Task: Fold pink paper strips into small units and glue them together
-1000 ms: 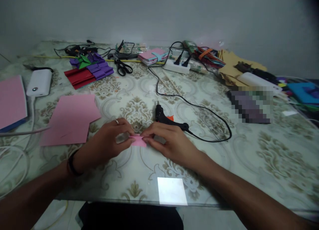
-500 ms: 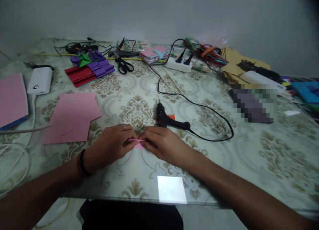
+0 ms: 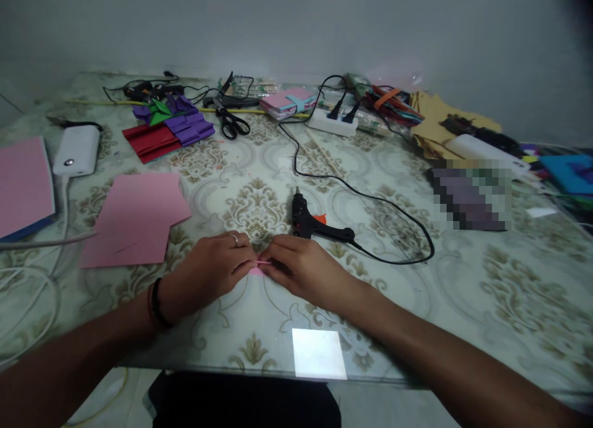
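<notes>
A small piece of pink paper (image 3: 257, 271) is pinched between both hands near the middle of the table. My left hand (image 3: 215, 264), with a ring and a dark bracelet at the wrist, grips its left side. On its right side, the fingers of my right hand (image 3: 303, 267) are closed. Most of the paper is hidden by the fingers. Just beyond my right hand lies a black glue gun (image 3: 322, 226), its nozzle pointing away. A larger cut sheet of pink paper (image 3: 136, 218) lies flat to the left of my left hand.
Scissors (image 3: 229, 120), a white power strip (image 3: 332, 122) and folded red and purple papers (image 3: 152, 141) lie toward the back. A white power bank (image 3: 78, 150) and cable are at left. The glue gun's cord loops right. A blurred-out object (image 3: 470, 194) sits at right.
My left hand has shifted slightly right, closer to my right hand, and its fingers cover more of the small pink paper. My right hand has barely moved.
</notes>
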A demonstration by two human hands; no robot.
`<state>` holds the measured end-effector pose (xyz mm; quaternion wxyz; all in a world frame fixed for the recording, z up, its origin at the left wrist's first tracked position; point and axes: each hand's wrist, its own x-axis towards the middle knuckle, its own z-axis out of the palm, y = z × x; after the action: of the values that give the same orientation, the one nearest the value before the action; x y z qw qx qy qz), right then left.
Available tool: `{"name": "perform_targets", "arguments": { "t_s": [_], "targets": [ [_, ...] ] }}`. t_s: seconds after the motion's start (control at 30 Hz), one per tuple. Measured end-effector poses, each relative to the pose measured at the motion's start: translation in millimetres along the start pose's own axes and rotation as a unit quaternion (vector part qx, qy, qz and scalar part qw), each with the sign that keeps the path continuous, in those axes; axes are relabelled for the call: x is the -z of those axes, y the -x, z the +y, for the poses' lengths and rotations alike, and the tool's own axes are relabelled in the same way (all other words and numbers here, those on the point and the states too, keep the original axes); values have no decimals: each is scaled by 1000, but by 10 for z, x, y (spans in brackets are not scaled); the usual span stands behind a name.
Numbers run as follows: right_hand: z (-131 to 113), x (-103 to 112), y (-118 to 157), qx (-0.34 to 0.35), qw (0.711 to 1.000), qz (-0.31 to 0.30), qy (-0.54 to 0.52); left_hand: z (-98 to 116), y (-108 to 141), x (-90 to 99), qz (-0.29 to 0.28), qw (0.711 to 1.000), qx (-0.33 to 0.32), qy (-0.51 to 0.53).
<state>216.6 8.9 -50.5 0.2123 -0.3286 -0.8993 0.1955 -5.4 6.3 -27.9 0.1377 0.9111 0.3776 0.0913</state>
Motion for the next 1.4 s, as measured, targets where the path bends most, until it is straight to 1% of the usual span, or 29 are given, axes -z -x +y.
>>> {"name": "perform_targets", "arguments": {
  "t_s": [0.17,0.27,0.33,0.47,0.63,0.73,0.8,0.97,1.1,1.23,1.4],
  "targets": [
    [13,17,8,18,1000,10,-7,-17,10,-43,18,1000,-9,-5],
    [17,1,-1,17,1000,10,0,-31,14,-61,28,999,-22,-3],
    [17,-10,-6,17,1000,11,3,-29,14,-54,24,999,-24,-2],
    [18,-10,-6,19,1000,10,0,-3,5,6,-4,1000,7,6],
    [20,10,-1,20,1000,16,-13,-12,-4,36,-7,999,35,19],
    [16,9,-2,24,999,24,-28,-37,-3,15,-10,999,26,21],
    [16,10,-1,29,999,28,-33,-47,0,5,-2,999,19,29],
    [35,23,0,44,998,38,-17,-47,9,11,1,999,-1,37],
    [45,6,-7,34,999,35,-6,-52,6,-4,19,999,-14,29],
    [26,-29,-17,22,999,41,-25,-38,0,-29,37,999,-23,18],
    [-19,-34,-33,27,995,70,-59,35,-5,-15,78,996,-38,31]
  ]
}}
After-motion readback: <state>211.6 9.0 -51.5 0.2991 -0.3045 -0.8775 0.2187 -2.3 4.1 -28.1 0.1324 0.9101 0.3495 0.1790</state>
